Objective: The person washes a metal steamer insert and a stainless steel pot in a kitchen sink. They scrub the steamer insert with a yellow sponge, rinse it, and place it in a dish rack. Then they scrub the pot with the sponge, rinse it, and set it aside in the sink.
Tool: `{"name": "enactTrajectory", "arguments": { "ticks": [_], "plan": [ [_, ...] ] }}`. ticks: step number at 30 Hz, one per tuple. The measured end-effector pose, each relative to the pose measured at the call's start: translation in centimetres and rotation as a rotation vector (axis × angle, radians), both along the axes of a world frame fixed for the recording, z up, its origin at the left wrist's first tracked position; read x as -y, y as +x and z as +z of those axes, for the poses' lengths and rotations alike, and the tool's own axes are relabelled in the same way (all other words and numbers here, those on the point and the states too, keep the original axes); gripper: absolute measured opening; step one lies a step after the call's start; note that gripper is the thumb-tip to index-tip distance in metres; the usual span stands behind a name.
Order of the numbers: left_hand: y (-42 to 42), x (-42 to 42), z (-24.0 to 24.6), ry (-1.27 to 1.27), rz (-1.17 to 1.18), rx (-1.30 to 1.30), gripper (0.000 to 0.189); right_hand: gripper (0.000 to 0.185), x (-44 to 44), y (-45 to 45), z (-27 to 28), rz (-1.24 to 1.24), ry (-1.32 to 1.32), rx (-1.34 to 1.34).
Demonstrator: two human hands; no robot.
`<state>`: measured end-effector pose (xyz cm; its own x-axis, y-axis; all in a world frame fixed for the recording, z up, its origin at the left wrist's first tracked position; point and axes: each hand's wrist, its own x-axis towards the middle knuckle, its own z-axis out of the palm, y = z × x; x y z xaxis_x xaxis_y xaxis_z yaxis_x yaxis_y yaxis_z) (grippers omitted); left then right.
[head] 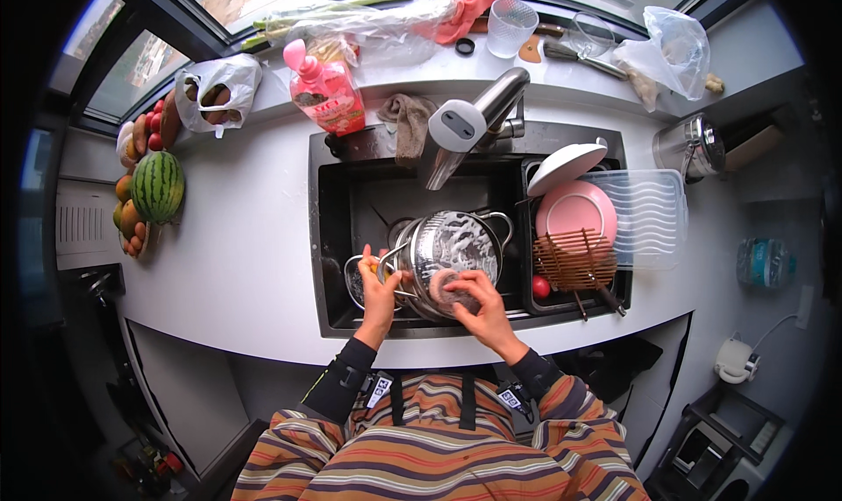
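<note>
A stainless steel pot [454,244] with two loop handles lies tilted in the left basin of the black sink [421,333], white suds on its surface. My left hand [378,297] grips the pot by its left handle. In my right hand [483,307] is a brownish scrubbing sponge [450,290], pressed against the soapy metal near the pot's front edge. Other metal ware sits beneath and left of the pot, partly hidden. Above the basin stands the steel faucet [473,126]; no water stream shows.
The right basin holds a pink plate [575,215], a white bowl [567,169], a wooden slatted rack [572,258] and a red ball-like item [541,287]. Behind the sink stand a pink pump bottle [329,103] and a brown cloth [409,126]. A watermelon [158,187] lies left.
</note>
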<state>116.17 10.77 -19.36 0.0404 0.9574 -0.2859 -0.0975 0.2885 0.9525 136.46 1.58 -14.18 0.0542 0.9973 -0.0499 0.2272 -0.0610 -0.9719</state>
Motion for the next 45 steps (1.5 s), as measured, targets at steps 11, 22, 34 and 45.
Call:
{"name": "enactTrajectory", "arguments": {
  "ticks": [11, 22, 34, 45],
  "plan": [
    [-0.5, 0.1, -0.1, -0.483, 0.012, 0.417, 0.064, 0.035, -10.5, 3.0, -6.8, -0.239, -0.099, 0.097],
    [-5.0, -1.4, 5.9, -0.219, 0.139, 0.440, 0.060, 0.043, -11.0, -3.8, -2.9, -0.130, 0.069, -0.039],
    [-5.4, -1.9, 10.7, -0.090, -0.001, 0.157, 0.069, 0.047, -9.1, -7.7, 6.5, 0.191, 0.479, 0.479],
    [-9.3, -2.3, 13.5, -0.040, 0.177, 0.155, 0.067, 0.031, -16.3, -3.3, -4.8, -0.330, -0.434, -0.974]
  ]
}}
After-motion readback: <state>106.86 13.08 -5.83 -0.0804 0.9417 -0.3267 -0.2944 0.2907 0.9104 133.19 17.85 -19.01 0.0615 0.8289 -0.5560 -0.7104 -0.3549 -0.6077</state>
